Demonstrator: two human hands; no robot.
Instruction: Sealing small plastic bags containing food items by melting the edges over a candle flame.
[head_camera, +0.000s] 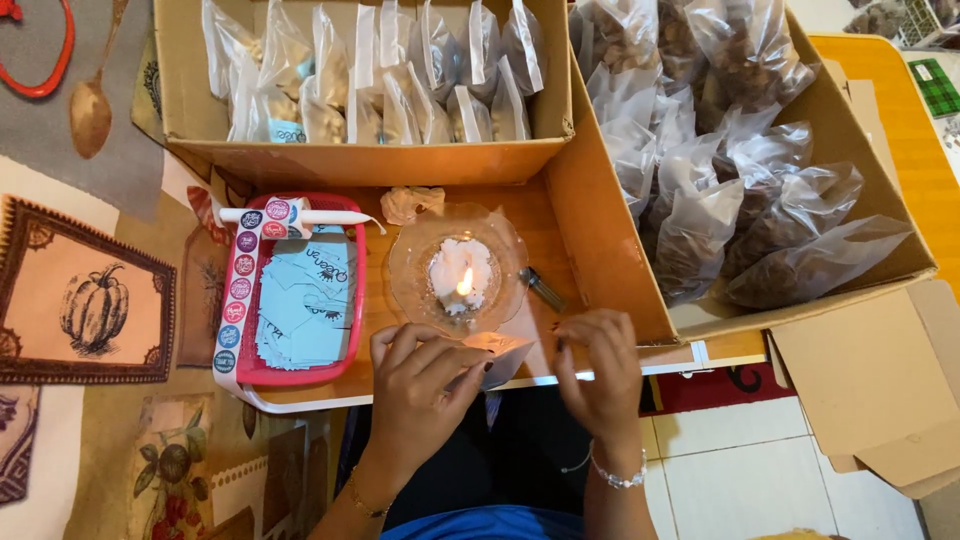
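Red ring (35, 55) cut off at 10 o'clock, bag (500, 358) mostly hidden under both hands at 6 o'clock, sticker (240, 290) prints too small to tell

My red plastic tray (350, 300) holds pale blue paper slips (300, 305). The strip of round stickers (240, 290) shows pink, purple and blue dots. The candle (458, 270) is white with an orange flame. The cardboard boxes (360, 160) are brown, the worktop (905, 120) orange, the pumpkin picture (95, 310) tan with dark border.
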